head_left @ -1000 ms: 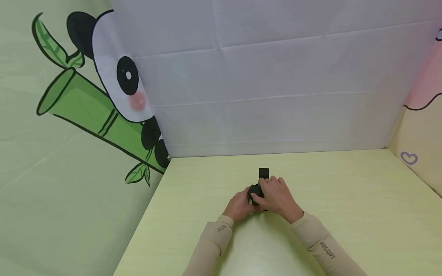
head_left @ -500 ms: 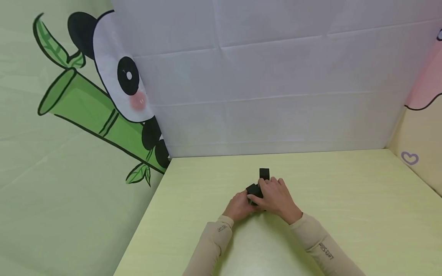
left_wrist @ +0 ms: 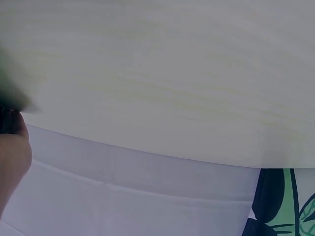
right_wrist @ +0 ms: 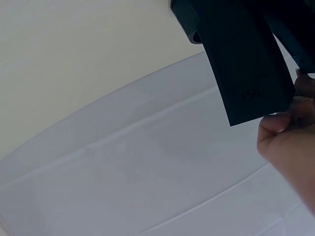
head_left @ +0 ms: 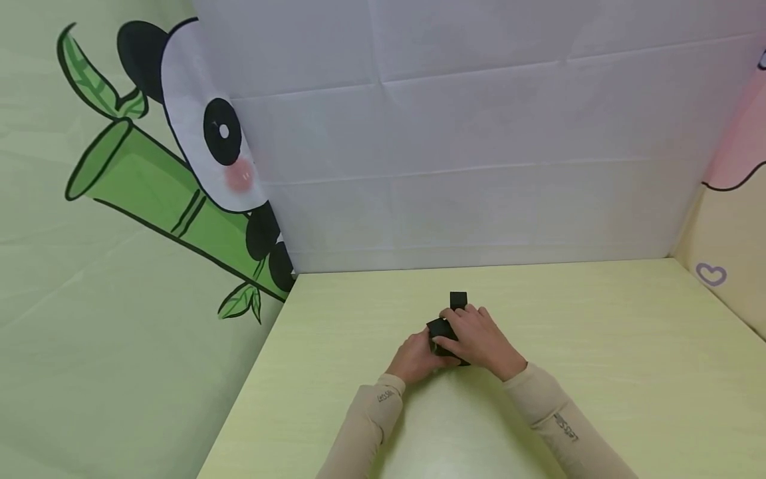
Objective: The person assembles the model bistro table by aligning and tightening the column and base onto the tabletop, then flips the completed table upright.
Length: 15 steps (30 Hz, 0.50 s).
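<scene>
Near the middle of the table, both hands are at a black, box-shaped object [head_left: 441, 328] whose exact kind I cannot tell. My left hand [head_left: 414, 359] grips its left and near side; its fingertips are partly hidden. From the right, my right hand [head_left: 482, 340] holds it, thumb on the near face and fingers over the far side. A black square-ended part [head_left: 458, 300] sticks up beyond the right fingers; whether it is joined is hidden. In the right wrist view, a long dark panel [right_wrist: 246, 69] bears a faint mark, beside a dark part with a hollow end [right_wrist: 187, 22].
A pale yellow table [head_left: 335, 306] spreads around the hands. Behind it hangs a creased white sheet [head_left: 467, 199]. A green sheet with a panda and bamboo print [head_left: 149, 179] stands at the left, and a cream and pink panel [head_left: 730, 239] at the right.
My right hand has shifted slightly left, and its fingers reach further over the black object. The object has turned a little. My left hand stays almost in place.
</scene>
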### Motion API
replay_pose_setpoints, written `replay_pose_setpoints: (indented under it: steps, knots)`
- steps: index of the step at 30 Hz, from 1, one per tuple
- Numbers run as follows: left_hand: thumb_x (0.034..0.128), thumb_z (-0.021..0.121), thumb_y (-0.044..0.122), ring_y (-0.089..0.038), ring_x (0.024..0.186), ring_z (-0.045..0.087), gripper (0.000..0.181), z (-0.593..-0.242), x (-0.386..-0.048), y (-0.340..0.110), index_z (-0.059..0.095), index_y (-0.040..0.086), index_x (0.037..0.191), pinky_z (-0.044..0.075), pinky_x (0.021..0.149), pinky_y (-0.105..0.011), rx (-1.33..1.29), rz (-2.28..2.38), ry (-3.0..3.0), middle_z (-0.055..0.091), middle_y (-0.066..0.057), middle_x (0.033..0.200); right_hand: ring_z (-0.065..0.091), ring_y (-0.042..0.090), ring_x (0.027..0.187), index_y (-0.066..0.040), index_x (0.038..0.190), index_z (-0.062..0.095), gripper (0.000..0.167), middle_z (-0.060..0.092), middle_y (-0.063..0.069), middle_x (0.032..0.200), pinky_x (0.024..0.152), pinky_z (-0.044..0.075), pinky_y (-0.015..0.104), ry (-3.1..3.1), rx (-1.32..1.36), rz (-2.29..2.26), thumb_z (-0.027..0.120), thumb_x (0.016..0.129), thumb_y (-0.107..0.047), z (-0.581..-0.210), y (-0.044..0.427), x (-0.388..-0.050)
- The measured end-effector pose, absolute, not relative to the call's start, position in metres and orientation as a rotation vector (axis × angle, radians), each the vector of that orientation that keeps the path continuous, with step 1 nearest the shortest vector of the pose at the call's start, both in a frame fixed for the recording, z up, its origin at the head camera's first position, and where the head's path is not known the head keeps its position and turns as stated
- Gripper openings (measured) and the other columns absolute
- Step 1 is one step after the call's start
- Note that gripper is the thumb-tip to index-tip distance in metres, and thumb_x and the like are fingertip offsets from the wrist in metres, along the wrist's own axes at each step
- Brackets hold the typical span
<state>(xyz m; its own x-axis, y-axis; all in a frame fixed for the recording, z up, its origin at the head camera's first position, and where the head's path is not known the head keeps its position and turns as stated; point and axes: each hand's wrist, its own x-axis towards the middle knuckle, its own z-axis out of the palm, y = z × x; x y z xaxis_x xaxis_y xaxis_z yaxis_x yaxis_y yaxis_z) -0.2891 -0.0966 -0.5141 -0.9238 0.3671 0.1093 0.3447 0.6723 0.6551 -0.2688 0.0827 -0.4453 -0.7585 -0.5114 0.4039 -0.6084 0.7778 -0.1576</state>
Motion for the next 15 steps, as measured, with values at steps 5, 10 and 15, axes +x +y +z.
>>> replay_pose_setpoints:
  steps: [5, 10, 15]
  knots:
    - [0.0857, 0.084, 0.047, -0.019, 0.102, 0.069, 0.069, -0.512, -0.288, -0.099, 0.061, 0.011, 0.140, 0.056, 0.089, -0.037, 0.612, 1.106, 2.854, 0.072, -0.005, 0.117, 0.062, 0.031, 0.085, -0.005, 0.116, 0.067, 0.042, 0.072, 0.012, 0.098, 0.073, 0.045, 0.044, -2.629, 0.837, 0.427, 0.080, 0.092, -0.037, -0.446, 0.080, -0.270]
    - [0.0857, 0.085, 0.047, -0.021, 0.105, 0.069, 0.070, -0.511, -0.287, -0.101, 0.061, 0.010, 0.141, 0.056, 0.091, -0.038, 0.594, 1.103, 2.851, 0.072, -0.006, 0.119, 0.060, 0.032, 0.085, -0.006, 0.118, 0.069, 0.044, 0.071, 0.012, 0.097, 0.075, 0.046, 0.046, -2.606, 0.827, 0.402, 0.080, 0.092, -0.039, -0.448, 0.079, -0.269]
    - [0.0843, 0.086, 0.046, -0.021, 0.109, 0.068, 0.073, -0.513, -0.287, -0.100, 0.060, 0.011, 0.143, 0.054, 0.094, -0.038, 0.594, 1.115, 2.838, 0.071, -0.007, 0.124, 0.055, 0.031, 0.085, -0.004, 0.119, 0.070, 0.040, 0.063, 0.011, 0.095, 0.074, 0.044, 0.047, -2.417, 0.770, 0.543, 0.079, 0.093, -0.034, -0.456, 0.091, -0.268]
